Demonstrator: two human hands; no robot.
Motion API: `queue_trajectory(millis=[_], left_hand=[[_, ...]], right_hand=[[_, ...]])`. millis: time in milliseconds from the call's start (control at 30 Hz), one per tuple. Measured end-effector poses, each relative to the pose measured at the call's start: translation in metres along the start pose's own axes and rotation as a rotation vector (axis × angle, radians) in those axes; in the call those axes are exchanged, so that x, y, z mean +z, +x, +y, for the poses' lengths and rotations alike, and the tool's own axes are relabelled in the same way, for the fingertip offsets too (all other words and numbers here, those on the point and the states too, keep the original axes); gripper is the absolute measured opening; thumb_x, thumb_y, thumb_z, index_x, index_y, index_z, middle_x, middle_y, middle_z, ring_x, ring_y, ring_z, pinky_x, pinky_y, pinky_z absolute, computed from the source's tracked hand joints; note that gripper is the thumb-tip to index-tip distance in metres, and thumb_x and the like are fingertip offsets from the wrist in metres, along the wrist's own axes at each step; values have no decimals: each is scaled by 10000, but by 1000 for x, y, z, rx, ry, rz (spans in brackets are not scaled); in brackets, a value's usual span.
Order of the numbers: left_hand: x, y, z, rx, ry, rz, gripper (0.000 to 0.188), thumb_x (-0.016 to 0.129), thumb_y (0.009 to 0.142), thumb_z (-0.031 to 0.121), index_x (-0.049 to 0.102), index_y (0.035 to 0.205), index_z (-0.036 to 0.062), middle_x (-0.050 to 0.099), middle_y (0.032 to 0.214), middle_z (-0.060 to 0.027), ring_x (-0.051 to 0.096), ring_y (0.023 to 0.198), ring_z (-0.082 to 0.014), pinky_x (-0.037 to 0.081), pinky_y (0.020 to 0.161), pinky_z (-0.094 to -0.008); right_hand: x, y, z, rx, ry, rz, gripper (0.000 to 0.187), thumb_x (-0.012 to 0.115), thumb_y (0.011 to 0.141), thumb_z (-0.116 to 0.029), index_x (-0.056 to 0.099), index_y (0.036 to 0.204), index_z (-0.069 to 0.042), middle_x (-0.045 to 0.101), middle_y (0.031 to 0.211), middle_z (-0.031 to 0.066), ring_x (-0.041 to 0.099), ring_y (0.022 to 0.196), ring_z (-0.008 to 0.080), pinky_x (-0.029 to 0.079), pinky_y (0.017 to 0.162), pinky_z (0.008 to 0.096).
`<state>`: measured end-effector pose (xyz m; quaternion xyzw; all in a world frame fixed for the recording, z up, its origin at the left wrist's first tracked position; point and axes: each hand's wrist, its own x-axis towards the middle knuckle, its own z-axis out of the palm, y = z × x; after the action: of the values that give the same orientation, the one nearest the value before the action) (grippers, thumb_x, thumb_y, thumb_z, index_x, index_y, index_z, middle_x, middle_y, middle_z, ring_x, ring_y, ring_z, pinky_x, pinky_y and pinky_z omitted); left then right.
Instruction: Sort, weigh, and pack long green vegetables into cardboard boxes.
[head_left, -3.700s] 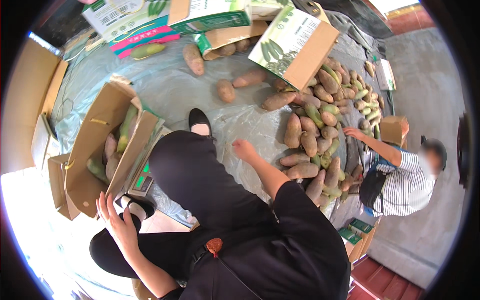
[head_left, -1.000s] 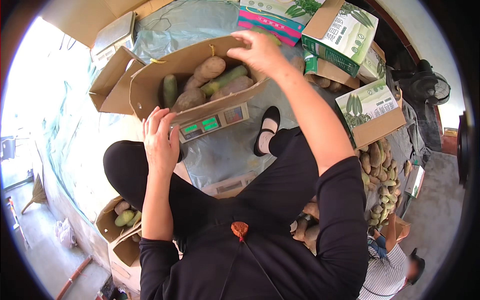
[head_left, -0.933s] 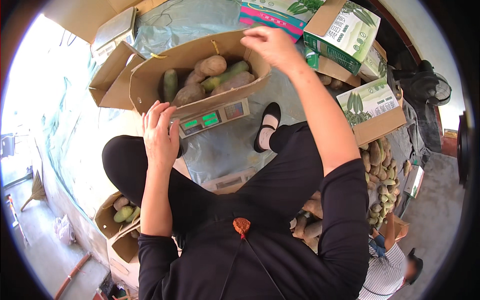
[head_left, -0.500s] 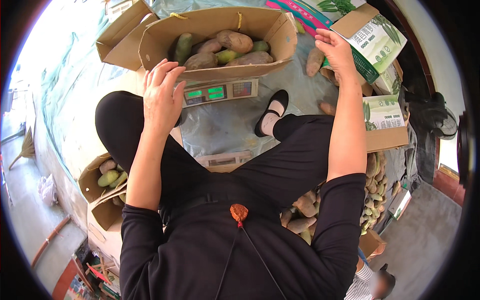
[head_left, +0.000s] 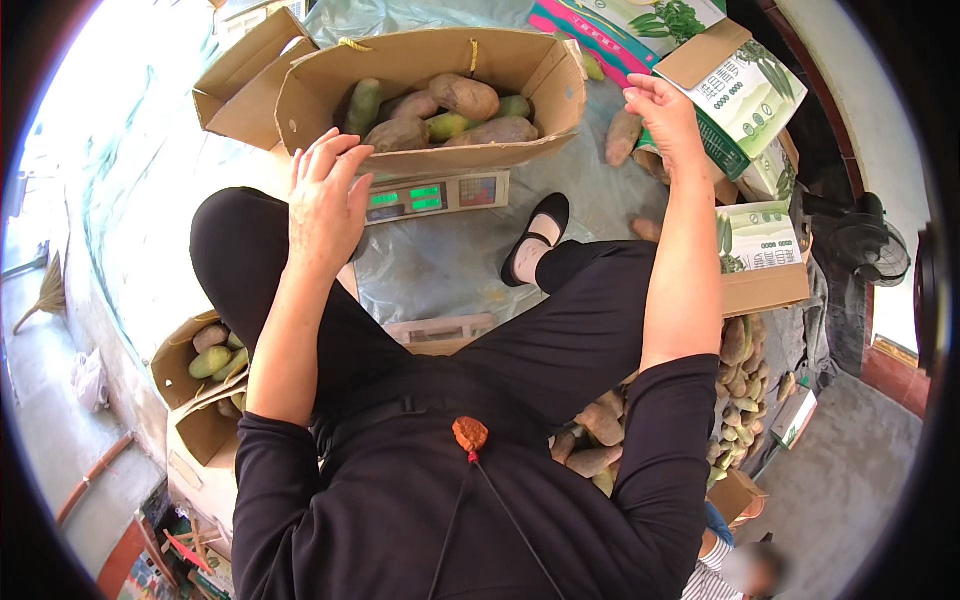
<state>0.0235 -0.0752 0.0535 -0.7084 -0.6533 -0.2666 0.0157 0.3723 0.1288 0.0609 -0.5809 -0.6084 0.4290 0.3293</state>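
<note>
An open brown cardboard box (head_left: pixel 430 62) rests on a digital scale (head_left: pixel 470 190) with a lit green display. Inside it lie several oblong vegetables, some brown like this one (head_left: pixel 465 97), some green like this one (head_left: pixel 363 106). My left hand (head_left: pixel 328 200) is at the box's near left corner, fingers stretched out, fingertips against or just beside the wall. Holding nothing that I can see, my right hand (head_left: pixel 670 125) is raised right of the box with thumb and fingers bent and slightly apart. A brown vegetable (head_left: pixel 623 137) lies on the plastic sheet beside it.
White and green printed cartons (head_left: pixel 745 95) stand at the right, near a black fan (head_left: pixel 868 245). Vegetables fill small boxes (head_left: pixel 205 435) at my left; a heap of them (head_left: pixel 742 400) lies right behind me. Another person (head_left: pixel 715 570) is at the lower right.
The view has shifted slightly. My right hand's fingers have drawn a little closer together; my left hand stays by the box corner. The box and its contents look the same.
</note>
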Motion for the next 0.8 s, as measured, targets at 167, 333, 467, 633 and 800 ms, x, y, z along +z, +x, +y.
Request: queue_trajectory(millis=[167,333,467,633,800], left_hand=[[0,-1,-2,-12,-17,-7,281,648,783,33,629,1063,40,589,1160,-114,520,1184,-319,389,1013,-435],[-7,-3,-2,-101,-192,19,339,642,781,7,615,1116,57,578,1161,-114,518,1168,-328,416,978,-410],[-22,-1,1,-226,-318,16,373,636,823,15,600,1189,75,593,1215,-85,527,1203,-245,398,1014,-377],[-64,17,-22,-444,-448,37,445,636,843,103,549,1279,128,588,1249,-48,522,1192,-174,401,990,-383],[-73,61,-108,-522,-318,-64,545,625,875,265,450,1374,134,543,1301,-108,474,1252,-254,390,1003,-417]], right_hand=[[7,2,-3,26,-69,-10,378,696,822,-178,626,1146,4,657,951,50,599,819,122,481,765,261],[15,12,4,72,-110,-85,428,672,853,-272,608,1200,-30,659,1039,56,605,873,130,430,797,249],[21,19,8,96,-150,-121,450,671,850,-295,602,1213,-38,657,1053,70,610,889,142,439,823,269],[27,22,7,202,-206,-190,569,680,822,-389,543,1296,-104,636,1155,63,596,1025,187,412,896,419],[36,28,4,280,-116,-216,640,676,828,-420,476,1356,-118,591,1240,60,553,1117,199,361,958,478]])
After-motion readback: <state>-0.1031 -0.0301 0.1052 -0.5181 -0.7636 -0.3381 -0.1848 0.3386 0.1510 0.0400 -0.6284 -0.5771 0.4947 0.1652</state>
